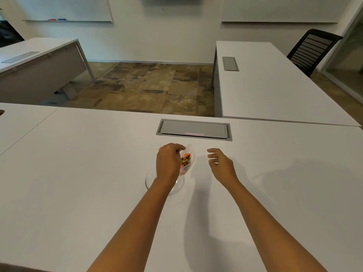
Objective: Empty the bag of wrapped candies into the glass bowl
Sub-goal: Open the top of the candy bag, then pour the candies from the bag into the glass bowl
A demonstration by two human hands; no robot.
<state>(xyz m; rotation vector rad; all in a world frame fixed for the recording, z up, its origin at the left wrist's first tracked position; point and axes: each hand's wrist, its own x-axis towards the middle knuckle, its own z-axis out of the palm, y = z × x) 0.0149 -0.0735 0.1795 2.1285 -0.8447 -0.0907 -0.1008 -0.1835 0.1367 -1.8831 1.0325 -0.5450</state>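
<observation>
My left hand [169, 161] grips a clear plastic bag [187, 160] of orange and gold wrapped candies, held just above the right part of a clear glass bowl [150, 178]. The bowl stands on the white table [78, 173] and my left wrist covers most of it. What lies inside the bowl is hidden. My right hand [221, 163] hovers to the right of the bag with its fingers apart, holding nothing and not touching the bag.
A grey cable hatch [193, 130] is set into the table just behind the hands. Another white table [275, 85] stands at the right with a black chair [312, 50] behind it, and a third desk [37, 55] at the far left.
</observation>
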